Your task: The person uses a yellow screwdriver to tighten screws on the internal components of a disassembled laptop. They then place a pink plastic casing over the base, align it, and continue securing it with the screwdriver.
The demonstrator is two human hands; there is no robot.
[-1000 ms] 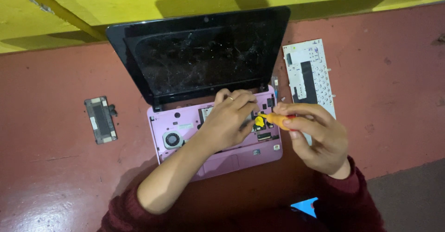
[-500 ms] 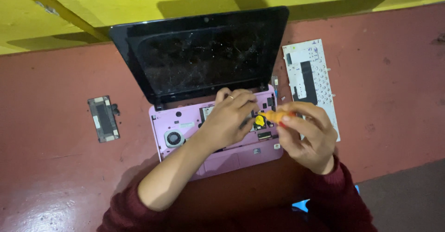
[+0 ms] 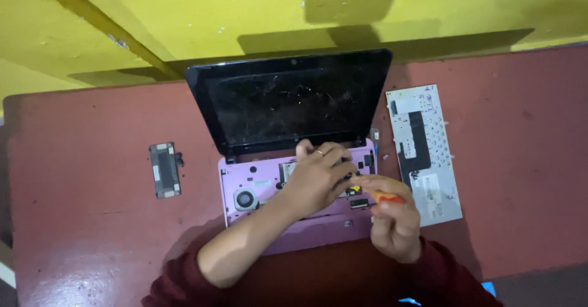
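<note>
Laptop (image 3: 294, 160), one, pink base opened up with no keys on it, black screen tilted back toward the yellow wall (image 3: 245, 19). Keyboard (image 3: 424, 152), one, lifted out and lying face down just right of the base. Small dark part (image 3: 165, 170), one, flat on the table (image 3: 79, 221) well to the left. Fan (image 3: 245, 199), one, round, showing in the left half of the base. Screwdriver (image 3: 378, 195), one, orange handle, tip toward the inside of the base. Left hand (image 3: 320, 177) laid palm down over the middle of the base, fingers curled loosely and spread over the inner parts, ring on one finger, forearm bare below a dark red sleeve. Right hand (image 3: 393, 220) at the right front corner of the base, fingers closed round the screwdriver handle. Table worn, dull red, glossy at the front left edge; wall behind it yellow, shadowed.
</note>
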